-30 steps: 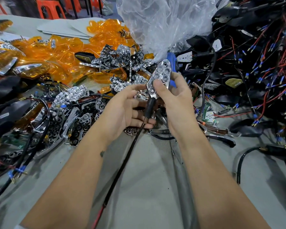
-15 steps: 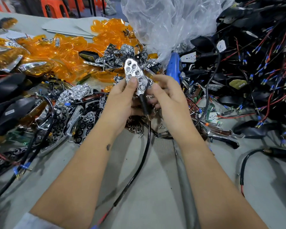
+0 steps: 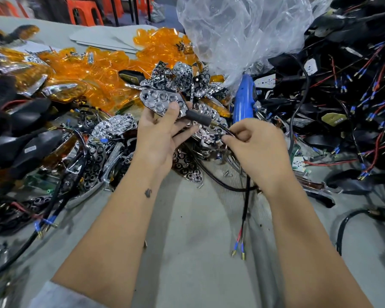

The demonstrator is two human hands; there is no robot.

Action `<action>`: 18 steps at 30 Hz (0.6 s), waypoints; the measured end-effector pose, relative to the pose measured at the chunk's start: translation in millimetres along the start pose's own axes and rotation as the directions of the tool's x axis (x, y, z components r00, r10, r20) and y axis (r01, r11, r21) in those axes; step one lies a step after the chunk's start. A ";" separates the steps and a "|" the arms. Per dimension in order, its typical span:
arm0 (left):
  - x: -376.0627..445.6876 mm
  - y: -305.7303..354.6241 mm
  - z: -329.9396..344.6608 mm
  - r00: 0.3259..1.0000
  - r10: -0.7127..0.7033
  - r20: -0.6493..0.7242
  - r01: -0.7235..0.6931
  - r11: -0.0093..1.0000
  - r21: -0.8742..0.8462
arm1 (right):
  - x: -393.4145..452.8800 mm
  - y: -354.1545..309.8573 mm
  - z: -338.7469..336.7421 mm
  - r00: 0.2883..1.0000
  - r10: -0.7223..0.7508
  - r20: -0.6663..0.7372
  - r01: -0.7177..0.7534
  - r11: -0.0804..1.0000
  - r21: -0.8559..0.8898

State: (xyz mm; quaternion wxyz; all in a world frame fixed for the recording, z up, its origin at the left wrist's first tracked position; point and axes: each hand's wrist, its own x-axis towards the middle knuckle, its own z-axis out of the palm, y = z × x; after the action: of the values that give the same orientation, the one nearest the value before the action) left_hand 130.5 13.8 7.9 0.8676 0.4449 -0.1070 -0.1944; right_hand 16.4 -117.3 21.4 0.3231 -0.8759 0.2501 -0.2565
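Worktop: grey worktop (image 3: 187,258) is carrying heaps of lamp parts.
Reflector: chrome reflector plate with hexagonal cells (image 3: 160,102) and a black rubber stem (image 3: 198,117) is being held above the chrome pile, ahead of the person.
Left hand: left hand (image 3: 158,138) is gripping the plate, thumb pressing on its face.
Right hand: right hand (image 3: 258,150) is pinching the thin black cable (image 3: 246,196) coming from the stem, its ends dangling.
Around: blue plastic power tool (image 3: 245,101) is lying just beyond the right hand; translucent orange lenses (image 3: 102,70) are piling up to the left, black wired housings (image 3: 353,85) to the right.

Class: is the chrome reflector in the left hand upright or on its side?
On its side: left hand holds the chrome reflector lengthwise, black stem toward the right hand pinching the cable.
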 end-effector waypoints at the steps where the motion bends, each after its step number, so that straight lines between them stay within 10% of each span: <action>1: 0.3 -0.8 -0.7 1.000 -0.002 0.008 0.002 1.000 0.005 | 1.2 1.8 -2.1 1.000 0.010 -0.012 -0.009 0.998 0.065; 18: -6.0 0.0 -1.1 0.978 -0.015 0.209 0.019 1.000 -0.020 | -1.1 5.0 -3.8 1.000 -0.019 0.002 0.018 0.960 0.280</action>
State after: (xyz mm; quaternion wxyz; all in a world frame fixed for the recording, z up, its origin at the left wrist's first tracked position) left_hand 125.5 17.2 7.2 0.8548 0.4134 -0.1914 -0.2485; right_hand 11.9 -121.6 20.1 0.4418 -0.8243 0.2024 -0.2904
